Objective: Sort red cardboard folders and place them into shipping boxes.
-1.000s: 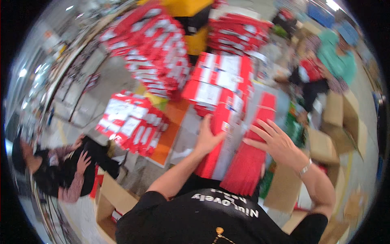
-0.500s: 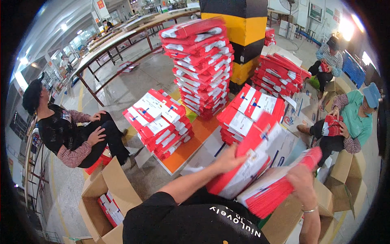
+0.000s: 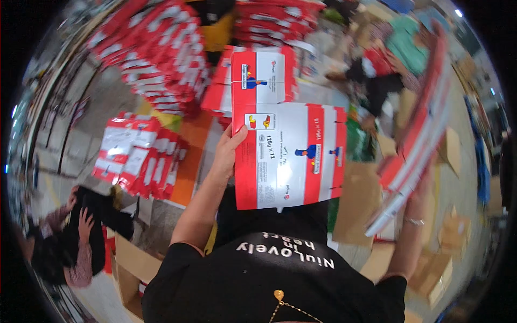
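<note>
My left hand (image 3: 232, 148) grips the left edge of a flat red and white printed carton piece (image 3: 293, 156) in front of my chest, thumb on its face. Whether it is one sheet or several cannot be made out. Out to the right, my right hand (image 3: 421, 183) holds up a bundle of flat red and white cartons (image 3: 423, 129), seen edge-on and smeared by motion. That bundle hides most of the right fingers. Just beyond the left-hand piece lies a pile of similar cartons (image 3: 218, 89).
A tall stack of carton bundles (image 3: 156, 59) stands far left, with a lower stack (image 3: 132, 153) nearer. Open brown boxes (image 3: 126, 264) flank me. One person (image 3: 70, 237) sits at left; another in green (image 3: 406, 46) sits far right, holding something red.
My right hand has swung its bundle up and outward to the right, away from the left-hand piece. The left hand keeps its carton piece, now face up. The view has tilted downward.
</note>
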